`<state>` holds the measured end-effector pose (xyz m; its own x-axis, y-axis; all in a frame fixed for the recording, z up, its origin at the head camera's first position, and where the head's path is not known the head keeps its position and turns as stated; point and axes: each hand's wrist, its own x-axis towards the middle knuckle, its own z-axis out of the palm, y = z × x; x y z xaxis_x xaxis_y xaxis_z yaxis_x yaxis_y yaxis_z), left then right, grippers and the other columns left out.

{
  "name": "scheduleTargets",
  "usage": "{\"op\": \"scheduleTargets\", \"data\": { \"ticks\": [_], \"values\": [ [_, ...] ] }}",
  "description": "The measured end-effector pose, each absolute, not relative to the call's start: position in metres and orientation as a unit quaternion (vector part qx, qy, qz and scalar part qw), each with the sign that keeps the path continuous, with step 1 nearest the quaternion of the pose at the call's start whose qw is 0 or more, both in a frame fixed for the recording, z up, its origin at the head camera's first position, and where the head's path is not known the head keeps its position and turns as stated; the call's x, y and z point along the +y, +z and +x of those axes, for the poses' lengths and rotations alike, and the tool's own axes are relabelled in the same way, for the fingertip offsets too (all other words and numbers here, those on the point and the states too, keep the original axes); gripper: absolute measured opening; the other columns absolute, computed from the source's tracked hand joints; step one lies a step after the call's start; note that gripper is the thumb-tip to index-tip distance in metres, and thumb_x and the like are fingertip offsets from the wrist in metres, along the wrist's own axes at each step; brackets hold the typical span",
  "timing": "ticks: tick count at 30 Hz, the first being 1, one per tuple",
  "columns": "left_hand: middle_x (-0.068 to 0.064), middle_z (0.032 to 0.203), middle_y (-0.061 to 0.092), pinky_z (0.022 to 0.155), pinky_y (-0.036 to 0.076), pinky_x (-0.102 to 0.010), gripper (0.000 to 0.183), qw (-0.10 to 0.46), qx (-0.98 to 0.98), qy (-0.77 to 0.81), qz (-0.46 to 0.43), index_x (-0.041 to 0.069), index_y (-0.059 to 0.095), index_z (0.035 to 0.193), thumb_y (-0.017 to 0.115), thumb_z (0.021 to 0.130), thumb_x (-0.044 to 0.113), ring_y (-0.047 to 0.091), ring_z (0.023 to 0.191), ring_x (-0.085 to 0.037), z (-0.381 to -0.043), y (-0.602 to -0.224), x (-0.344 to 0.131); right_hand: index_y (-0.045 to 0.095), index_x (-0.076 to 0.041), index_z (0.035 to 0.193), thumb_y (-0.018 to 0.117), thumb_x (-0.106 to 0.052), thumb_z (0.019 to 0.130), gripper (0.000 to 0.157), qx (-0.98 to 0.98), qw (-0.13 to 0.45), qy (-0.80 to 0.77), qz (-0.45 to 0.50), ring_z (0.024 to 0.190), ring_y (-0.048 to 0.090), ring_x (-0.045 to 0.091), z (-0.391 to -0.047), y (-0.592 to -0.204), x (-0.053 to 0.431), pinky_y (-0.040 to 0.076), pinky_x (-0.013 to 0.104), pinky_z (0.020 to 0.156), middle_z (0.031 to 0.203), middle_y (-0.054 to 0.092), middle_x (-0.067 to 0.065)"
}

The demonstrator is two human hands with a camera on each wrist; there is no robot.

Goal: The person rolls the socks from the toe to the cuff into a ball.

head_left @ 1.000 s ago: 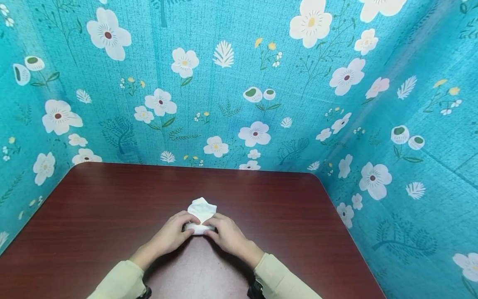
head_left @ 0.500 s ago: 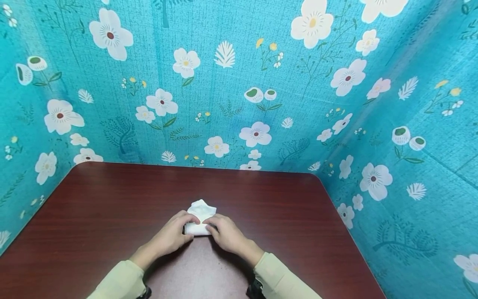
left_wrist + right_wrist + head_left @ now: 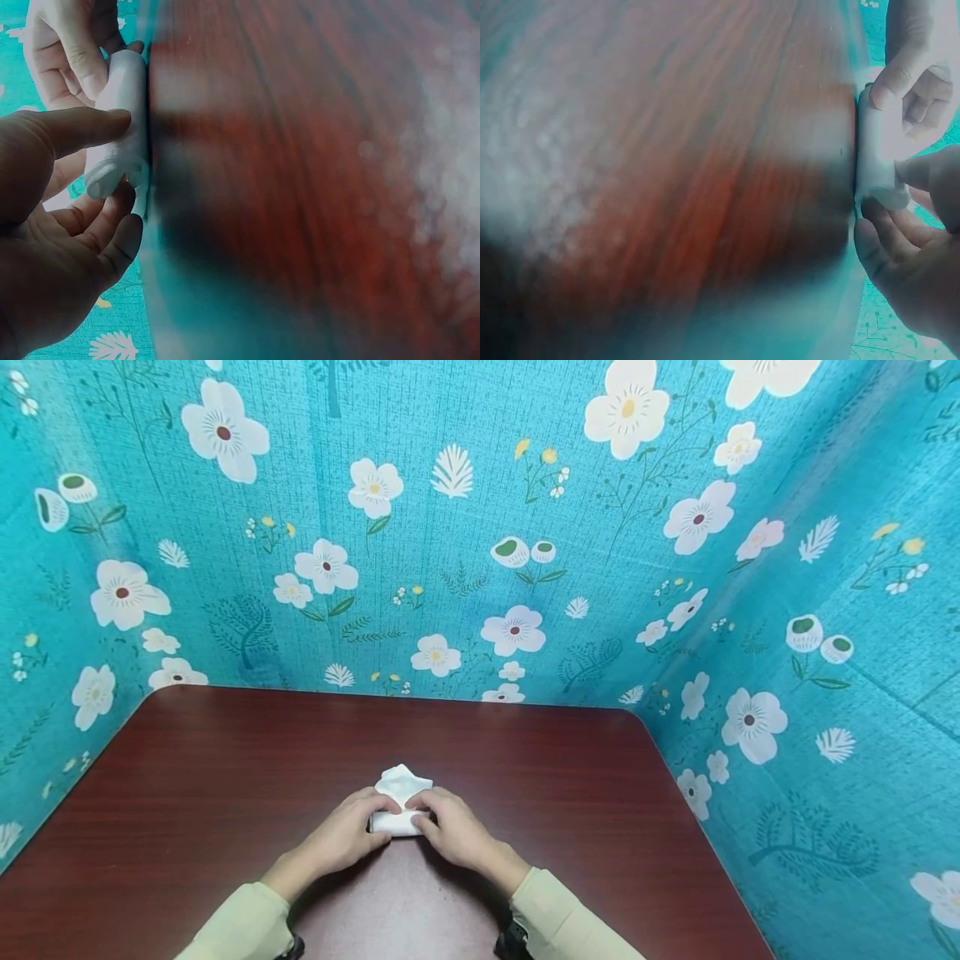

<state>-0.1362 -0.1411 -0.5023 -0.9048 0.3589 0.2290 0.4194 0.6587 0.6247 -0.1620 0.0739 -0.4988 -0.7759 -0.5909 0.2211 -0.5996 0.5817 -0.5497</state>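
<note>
A white cloth point(image 3: 397, 824) lies partly rolled on the table, its roll crosswise before me and a loose crumpled flap point(image 3: 402, 783) spread beyond. My left hand point(image 3: 345, 828) grips the roll's left end, thumb on the near side and fingers over the top. At the right end, my right hand point(image 3: 456, 833) holds it in a like way. Layers show at the end of the cloth roll point(image 3: 126, 86) in the left wrist view, between thumb and fingers. The right wrist view has the roll point(image 3: 877, 142) pinched by both hands. Fingers cover parts of the cloth.
The dark red-brown table point(image 3: 240, 752) has rounded far corners. A turquoise flowered curtain point(image 3: 450, 560) hangs behind it and along both sides. Black wrist straps point(image 3: 513, 939) show below the light sleeves point(image 3: 566, 914).
The flap has drawn slightly toward me and looks a little shorter. The roll's near edge sits slightly closer to me. My right thumb has shifted up onto the roll; the left hand barely moves.
</note>
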Motion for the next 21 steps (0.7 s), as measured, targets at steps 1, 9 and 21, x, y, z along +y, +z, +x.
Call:
{"op": "scheduleTargets", "data": {
  "ticks": [1, 9, 21],
  "values": [
    [0.003, 0.103, 0.062, 0.084, 0.049, -0.038, 0.029, 0.041, -0.910, -0.353, -0.214, 0.015, 0.070, 0.101, 0.082, 0.077, 0.004, 0.057, 0.096, -0.017, -0.1365, -0.5023, -0.1412, 0.069, -0.013, 0.113, 0.070, -0.013, 0.094, 0.019, -0.889, 0.013, 0.310, 0.336, 0.100, 0.060, 0.009, -0.1621, -0.4989, 0.0741, 0.048, 0.025, 0.087, 0.109, 0.066, -0.001],
    [0.004, 0.102, 0.062, 0.081, 0.048, -0.035, 0.023, 0.035, -0.907, -0.357, -0.221, 0.015, 0.071, 0.101, 0.080, 0.082, 0.006, 0.057, 0.094, -0.014, -0.1377, -0.5023, -0.1427, 0.068, -0.020, 0.110, 0.086, -0.026, 0.080, 0.035, -0.892, 0.056, 0.254, 0.369, 0.103, 0.057, 0.009, -0.1600, -0.5006, 0.0748, 0.048, 0.023, 0.083, 0.114, 0.060, -0.004],
    [0.004, 0.103, 0.063, 0.083, 0.049, -0.035, 0.022, 0.039, -0.907, -0.354, -0.225, 0.014, 0.073, 0.105, 0.078, 0.084, 0.007, 0.059, 0.096, -0.014, -0.1366, -0.5003, -0.1442, 0.069, -0.019, 0.109, 0.081, -0.022, 0.086, 0.027, -0.892, 0.061, 0.235, 0.381, 0.105, 0.059, 0.010, -0.1608, -0.5033, 0.0739, 0.049, 0.026, 0.088, 0.113, 0.064, -0.003]
  ]
}}
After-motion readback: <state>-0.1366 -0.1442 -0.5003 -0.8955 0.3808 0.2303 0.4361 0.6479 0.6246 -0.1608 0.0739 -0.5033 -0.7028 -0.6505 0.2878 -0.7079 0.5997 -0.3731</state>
